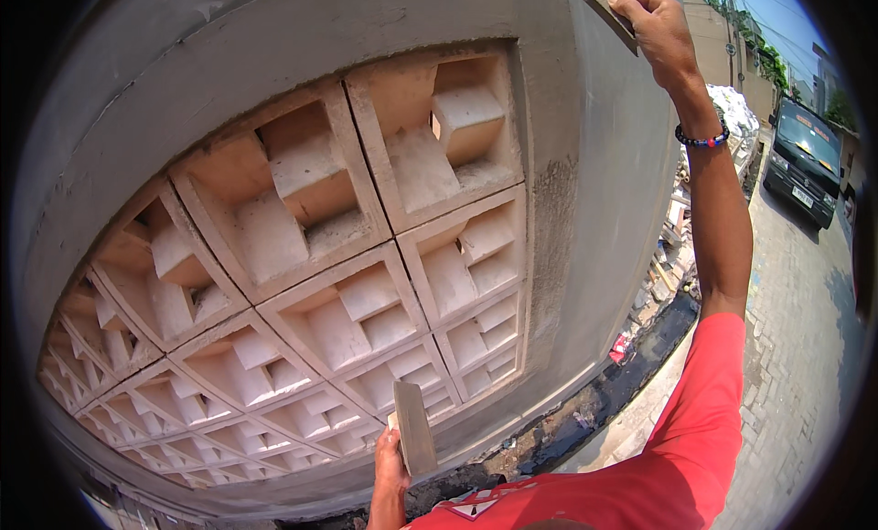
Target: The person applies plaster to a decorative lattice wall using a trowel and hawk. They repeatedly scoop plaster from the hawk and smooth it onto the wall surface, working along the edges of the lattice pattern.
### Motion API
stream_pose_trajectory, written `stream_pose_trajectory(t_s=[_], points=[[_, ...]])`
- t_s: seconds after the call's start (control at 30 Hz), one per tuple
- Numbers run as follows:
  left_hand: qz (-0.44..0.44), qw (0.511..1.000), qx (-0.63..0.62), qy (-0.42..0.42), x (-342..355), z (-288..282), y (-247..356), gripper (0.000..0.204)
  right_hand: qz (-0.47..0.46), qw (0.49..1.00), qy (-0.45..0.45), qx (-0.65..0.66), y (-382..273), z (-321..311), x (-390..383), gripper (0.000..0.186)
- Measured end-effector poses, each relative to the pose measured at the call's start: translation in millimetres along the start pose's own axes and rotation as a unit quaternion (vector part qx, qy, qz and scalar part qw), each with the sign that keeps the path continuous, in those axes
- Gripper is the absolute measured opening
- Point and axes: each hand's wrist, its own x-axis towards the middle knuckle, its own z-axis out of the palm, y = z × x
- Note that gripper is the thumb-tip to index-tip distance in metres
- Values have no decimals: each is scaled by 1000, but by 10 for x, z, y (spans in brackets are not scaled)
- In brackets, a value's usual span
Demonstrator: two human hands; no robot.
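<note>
My left hand (390,466) is low in front of the wall, its fingers wrapped round the grip of a plastering float (417,431) with a long, flat grey face. My raised right hand (660,29) is at the top, beside the wall's corner. Its fingers grip a narrow, flat grey tool (611,13) lying along the plaster; the upper part of that tool runs out of view, so its exact kind is hidden. Between the hands stands the grey plastered wall (617,164), with a panel of pale ventilation blocks (315,187) set into it.
Along the wall's foot runs a dark, wet gutter (594,411). Rubble (672,228) and white sacks (732,109) are heaped past the corner. On the right, a dark vehicle (805,160) stands on the paved road (796,347). A damp, rough strip (553,210) borders the block panel.
</note>
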Motion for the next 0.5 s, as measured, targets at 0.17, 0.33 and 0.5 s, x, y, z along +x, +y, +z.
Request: stream_pose_trajectory(t_s=[0.17, 0.33, 0.5], points=[[7, 1000, -4, 19, 2, -13, -35, 37, -16, 996, -53, 64, -400, -18, 595, 33], [18, 997, -28, 68, 10, -65, -156, 37, -44, 987, -126, 91, -666, 115, 761, 32], [30, 998, -37, 35, -55, -118, -54, 34, -80, 973, -191, 101, -911, 282, 752, 30]])
